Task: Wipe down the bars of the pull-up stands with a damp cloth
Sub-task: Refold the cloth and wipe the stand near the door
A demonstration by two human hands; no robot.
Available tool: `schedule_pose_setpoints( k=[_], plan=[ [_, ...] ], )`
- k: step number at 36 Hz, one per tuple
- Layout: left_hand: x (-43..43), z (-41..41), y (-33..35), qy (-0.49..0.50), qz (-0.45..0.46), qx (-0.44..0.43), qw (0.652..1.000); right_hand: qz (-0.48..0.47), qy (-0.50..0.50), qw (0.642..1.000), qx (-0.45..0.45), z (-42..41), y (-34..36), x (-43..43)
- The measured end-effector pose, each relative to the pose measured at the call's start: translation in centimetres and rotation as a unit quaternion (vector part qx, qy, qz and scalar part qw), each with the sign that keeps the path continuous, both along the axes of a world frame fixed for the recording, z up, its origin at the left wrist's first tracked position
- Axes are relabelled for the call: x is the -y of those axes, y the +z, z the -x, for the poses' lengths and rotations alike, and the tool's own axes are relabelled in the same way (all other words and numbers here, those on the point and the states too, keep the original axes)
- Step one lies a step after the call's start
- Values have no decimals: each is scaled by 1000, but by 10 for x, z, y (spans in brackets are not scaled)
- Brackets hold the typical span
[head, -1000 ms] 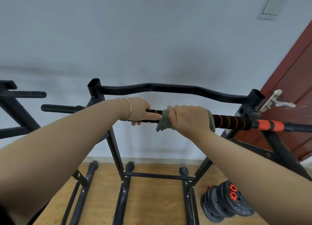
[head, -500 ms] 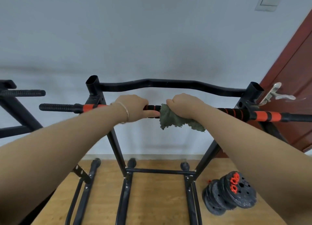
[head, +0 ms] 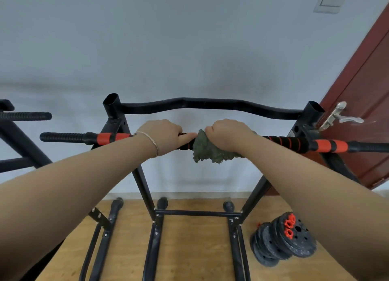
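The cloth (head: 207,152) is mottled grey-green. The bar (head: 294,142) wears black foam with orange spiral stripes and solid orange bands. The door (head: 357,91) is reddish brown.

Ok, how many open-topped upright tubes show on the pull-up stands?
2: left tube at the curved top bar's left end, right tube at its right end beside the door handle. The far-left stand is cropped, so more may be hidden.
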State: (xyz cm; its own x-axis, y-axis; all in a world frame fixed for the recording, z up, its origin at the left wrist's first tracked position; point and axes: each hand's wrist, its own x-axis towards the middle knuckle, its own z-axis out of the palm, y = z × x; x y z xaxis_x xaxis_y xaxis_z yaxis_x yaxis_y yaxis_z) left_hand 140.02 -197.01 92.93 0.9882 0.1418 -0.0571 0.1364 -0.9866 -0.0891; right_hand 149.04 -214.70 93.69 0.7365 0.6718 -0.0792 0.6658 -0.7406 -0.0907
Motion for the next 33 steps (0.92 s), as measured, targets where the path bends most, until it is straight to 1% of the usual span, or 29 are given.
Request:
schedule_pose_setpoints(
  k=[2, 3, 4, 5, 6, 7, 8, 9, 10, 11, 12, 14, 15, 16, 18, 19, 20, 21, 22, 23, 25, 27, 28, 30, 32, 33],
  plan=[
    [4, 8, -3, -12, -45, 33, 998, 5, -29, 992, -126, -1, 10, -3],
    [4, 9, -4, -15, -49, 33, 998, 7, -29, 987, -158, -1, 13, -4],
    [4, 8, -3, -14, -36, 20, 999, 6, -25, 986, -163, -1, 15, -4],
    [3, 6, 1, -4, -5, -10, 1000, 6, -24, 988, -151, -2, 14, -4],
    [1, 2, 6, 15, 44, -51, 998, 9, -20, 992, -127, -2, 12, -4],
    [-2, -2, 11, 41, 103, -91, 990, 14, -10, 997, -80, -1, 8, -2],
    [-3, -5, 16, 60, 159, -117, 979, 19, 11, 1000, -2, 0, 0, 1],
    [-5, -9, 19, 67, 192, -121, 972, 11, 38, 995, 94, 4, -9, 5],
    [-5, -13, 20, 61, 194, -114, 972, 0, 63, 981, 182, 10, -17, 10],
    [-4, -15, 20, 53, 190, -109, 974, -3, 78, 967, 241, 15, -24, 14],
    [-1, -17, 19, 50, 194, -107, 974, -22, 75, 957, 280, 21, -30, 18],
    [3, -18, 15, 57, 196, -118, 972, -77, 60, 944, 315, 21, -39, 22],
    [5, -16, 12, 49, 161, -115, 979, -87, 56, 943, 318, 19, -40, 22],
    [6, -14, 10, 30, 105, -99, 989, -80, 57, 943, 319, 17, -40, 21],
    [8, -10, 3, 12, 17, -41, 999, -26, 58, 951, 302, 17, -34, 17],
    [8, -9, 0, 11, -1, -22, 1000, -5, 56, 958, 281, 16, -33, 14],
    [9, -9, -2, 3, -8, -5, 1000, -10, 51, 967, 248, 14, -30, 11],
    [9, -9, -3, -14, -37, 14, 999, -26, 47, 972, 229, 11, -26, 8],
    [10, -9, -4, -30, -61, 32, 997, -38, 38, 980, 190, 8, -21, 6],
    [9, -9, -6, -36, -80, 46, 995, -37, 26, 989, 139, 5, -15, 3],
    [10, -4, -9, -41, -127, 67, 989, -12, -19, 1000, -5, 0, 1, -2],
    [13, 3, -13, -46, -151, 98, 983, 7, -43, 989, -142, -5, 14, -4],
    [15, 7, -14, -52, -161, 106, 980, 16, -40, 982, -185, -6, 19, -5],
    [19, 11, -14, -39, -150, 101, 983, 28, -32, 976, -215, -7, 25, -5],
    [18, 10, -15, -28, -116, 99, 988, 18, -32, 979, -202, -8, 21, -7],
    [18, 9, -15, -10, -95, 96, 991, 6, -35, 983, -179, -9, 16, -7]
  ],
)
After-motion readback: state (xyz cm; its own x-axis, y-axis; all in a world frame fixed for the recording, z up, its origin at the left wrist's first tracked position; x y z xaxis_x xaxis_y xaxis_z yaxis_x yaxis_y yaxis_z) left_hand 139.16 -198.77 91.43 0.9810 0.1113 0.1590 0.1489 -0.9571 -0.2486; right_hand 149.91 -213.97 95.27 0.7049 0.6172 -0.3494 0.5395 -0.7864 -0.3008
